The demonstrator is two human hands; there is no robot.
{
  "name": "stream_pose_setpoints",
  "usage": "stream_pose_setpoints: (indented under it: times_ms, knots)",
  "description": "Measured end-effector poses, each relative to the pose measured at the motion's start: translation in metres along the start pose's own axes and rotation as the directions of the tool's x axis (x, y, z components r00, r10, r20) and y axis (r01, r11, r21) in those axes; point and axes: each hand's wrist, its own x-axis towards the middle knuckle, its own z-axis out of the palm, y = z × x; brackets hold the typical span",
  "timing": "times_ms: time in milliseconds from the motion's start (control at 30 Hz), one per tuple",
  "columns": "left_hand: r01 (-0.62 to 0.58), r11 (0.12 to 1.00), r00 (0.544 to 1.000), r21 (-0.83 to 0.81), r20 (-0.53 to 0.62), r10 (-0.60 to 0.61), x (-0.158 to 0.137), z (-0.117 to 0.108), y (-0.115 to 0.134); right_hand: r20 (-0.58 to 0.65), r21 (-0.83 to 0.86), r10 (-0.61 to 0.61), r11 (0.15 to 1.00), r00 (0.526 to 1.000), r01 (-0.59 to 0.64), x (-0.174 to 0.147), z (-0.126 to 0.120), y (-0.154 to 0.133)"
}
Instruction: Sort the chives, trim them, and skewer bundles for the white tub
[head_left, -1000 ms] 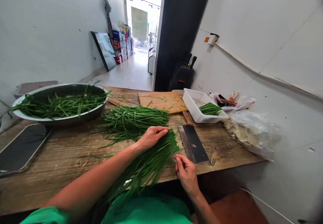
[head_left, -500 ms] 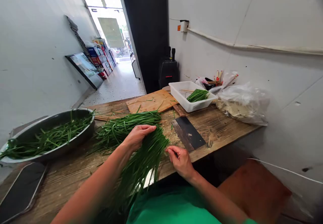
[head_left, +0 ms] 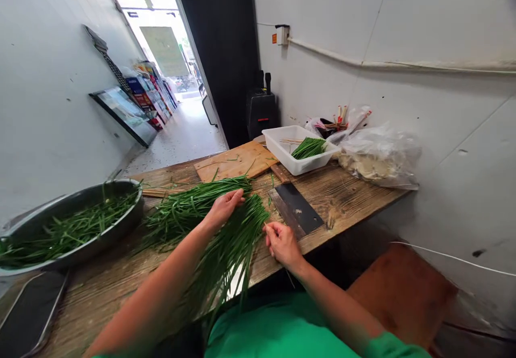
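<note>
Long garlic chives lie heaped on the wooden table, and a nearer bunch fans down over its front edge. My left hand is closed at the top of that nearer bunch, fingers curled together on the stalks; its fingertips are partly hidden. To the right, my right hand pinches a thin, pale stick like a bamboo skewer, whose tip points at the cut ends of the chives. A cleaver lies flat beyond my right hand, its wooden handle toward the back.
A large oval basin of loose chives stands left, with a phone in front. Behind are a cutting board and a white plastic tub holding chives and skewers. A clear plastic bag sits by the right wall.
The view has shifted slightly, so the table things appear a little further left. Both hands stay by the near bunch, and the thin stick in my right hand shows more clearly.
</note>
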Motion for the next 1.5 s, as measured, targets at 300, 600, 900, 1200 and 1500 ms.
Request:
stream_pose_setpoints:
  times_ms: [300,600,900,1200,1500]
  knots:
    - [-0.268,0.499,0.951,0.824,0.141,0.277,-0.059,0.048,-0.038,0.094,-0.694,-0.15,0.699,0.984,0.173,-0.009,-0.038,-0.013]
    - [-0.554,0.408,0.83,0.726,0.449,0.33,-0.03,-0.013,-0.055,0.53,-0.839,-0.224,0.003,0.818,0.544,0.102,-0.122,-0.019]
    - [-0.496,0.432,0.864,0.753,0.377,0.333,-0.027,0.022,-0.04,0.815,-0.565,-0.122,0.049,0.567,0.823,0.176,-0.118,-0.015]
    - [-0.474,0.51,0.876,0.718,0.327,0.355,-0.02,0.032,-0.042,0.888,-0.44,-0.159,-0.016,0.432,0.898,0.131,-0.155,-0.019]
    - [-0.444,0.57,0.882,0.692,0.223,0.416,-0.021,0.051,-0.053,0.65,-0.735,-0.192,0.084,0.735,0.672,0.042,-0.202,-0.026]
